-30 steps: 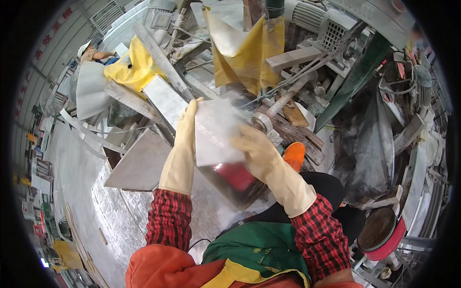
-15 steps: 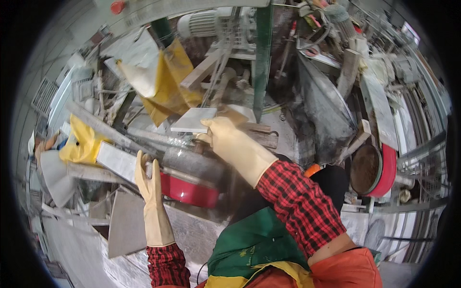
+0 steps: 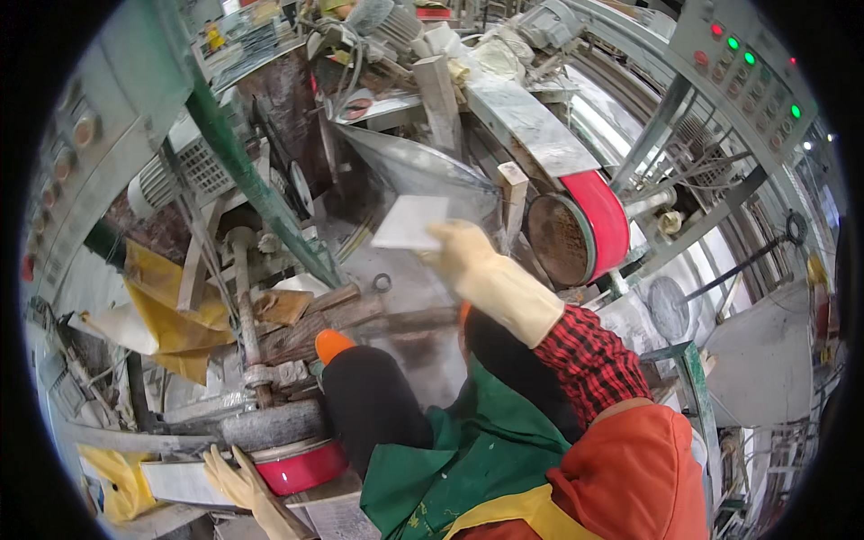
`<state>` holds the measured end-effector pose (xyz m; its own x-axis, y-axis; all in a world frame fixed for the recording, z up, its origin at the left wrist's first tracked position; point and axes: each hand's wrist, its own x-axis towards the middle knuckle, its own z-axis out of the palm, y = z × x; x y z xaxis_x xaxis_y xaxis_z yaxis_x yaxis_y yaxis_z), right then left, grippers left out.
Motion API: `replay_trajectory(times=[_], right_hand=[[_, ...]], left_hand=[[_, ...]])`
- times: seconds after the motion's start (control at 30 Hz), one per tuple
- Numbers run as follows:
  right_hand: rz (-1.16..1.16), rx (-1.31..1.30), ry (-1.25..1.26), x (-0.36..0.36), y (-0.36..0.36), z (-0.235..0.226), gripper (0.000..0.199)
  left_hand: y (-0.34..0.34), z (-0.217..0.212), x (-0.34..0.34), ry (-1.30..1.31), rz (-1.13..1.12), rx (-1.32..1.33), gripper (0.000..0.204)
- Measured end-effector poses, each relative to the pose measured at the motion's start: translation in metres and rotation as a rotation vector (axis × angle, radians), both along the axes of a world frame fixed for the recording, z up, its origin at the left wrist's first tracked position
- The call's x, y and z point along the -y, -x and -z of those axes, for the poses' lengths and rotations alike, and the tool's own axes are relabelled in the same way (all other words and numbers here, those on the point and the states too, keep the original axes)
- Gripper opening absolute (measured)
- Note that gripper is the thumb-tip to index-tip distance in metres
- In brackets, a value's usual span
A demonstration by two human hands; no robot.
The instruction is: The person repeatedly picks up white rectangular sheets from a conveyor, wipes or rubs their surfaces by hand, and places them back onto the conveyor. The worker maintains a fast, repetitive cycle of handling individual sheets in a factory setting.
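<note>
Yellow rubber gloves cover both of the person's hands in this downward view over a cluttered stone workshop. At the far lower left, the left hand (image 3: 236, 477) lies with its fingers spread wide and flat on a long pale stone strip (image 3: 180, 481), gripping nothing. Just right of that hand sits a red-rimmed grinding wheel (image 3: 297, 463), with a grey roller (image 3: 274, 423) touching it from above. Higher on the left, a crumpled yellow cloth (image 3: 171, 310) hangs beside a slanting green metal bar (image 3: 256, 184). Near the middle, the person's dark-trousered knee and an orange shoe tip (image 3: 333, 344) show above a green apron (image 3: 459, 459). Up in the centre, the right hand (image 3: 463, 256) reaches forward on a red-checked sleeve (image 3: 589, 360), its fingers closed on the right edge of a small pale square tile (image 3: 409, 222), which is held tilted in the air above the wet grey work surface (image 3: 405, 270). Just right of the tile stands a second wheel, red-rimmed with a brown face (image 3: 576, 236), close to the hand but apart from it. At the upper right, a grey control panel (image 3: 747, 54) carries red and green lights
</note>
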<state>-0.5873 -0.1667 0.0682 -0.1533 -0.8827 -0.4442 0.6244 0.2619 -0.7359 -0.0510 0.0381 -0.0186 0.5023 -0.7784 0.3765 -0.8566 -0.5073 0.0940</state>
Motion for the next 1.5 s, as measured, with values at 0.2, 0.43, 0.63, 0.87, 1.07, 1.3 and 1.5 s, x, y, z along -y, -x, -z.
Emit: replay_trajectory(times=[0.2,0.43,0.63,0.87,1.07,1.3,1.5], right_hand=[[0.646,-0.360,0.294,-0.011,0.177,0.033,0.023],[0.909,-0.728,-0.015,0.018,0.340,0.111,0.046],[1.006,-1.047,-0.220,0.048,0.340,0.135,0.023],[0.742,-1.324,-0.287,0.028,0.344,0.129,0.020],[-0.039,-2.096,-0.070,-0.011,0.333,0.070,0.023],[0.147,-1.797,-0.014,0.079,0.253,0.031,0.041],[-0.410,-1.341,0.386,0.082,0.014,0.040,0.042]], left_hand=[[0.015,-0.003,0.012,-0.094,-0.024,-0.011,0.048],[-0.005,0.007,0.007,-0.111,-0.027,-0.036,0.052],[-0.007,0.002,0.006,-0.154,-0.047,0.010,0.050],[0.008,0.007,0.009,-0.082,0.009,-0.017,0.047],[0.016,0.004,-0.001,-0.073,0.012,0.058,0.046],[0.043,0.000,0.008,-0.076,0.021,0.005,0.046],[0.001,-0.005,0.003,0.068,-0.008,-0.167,0.060]])
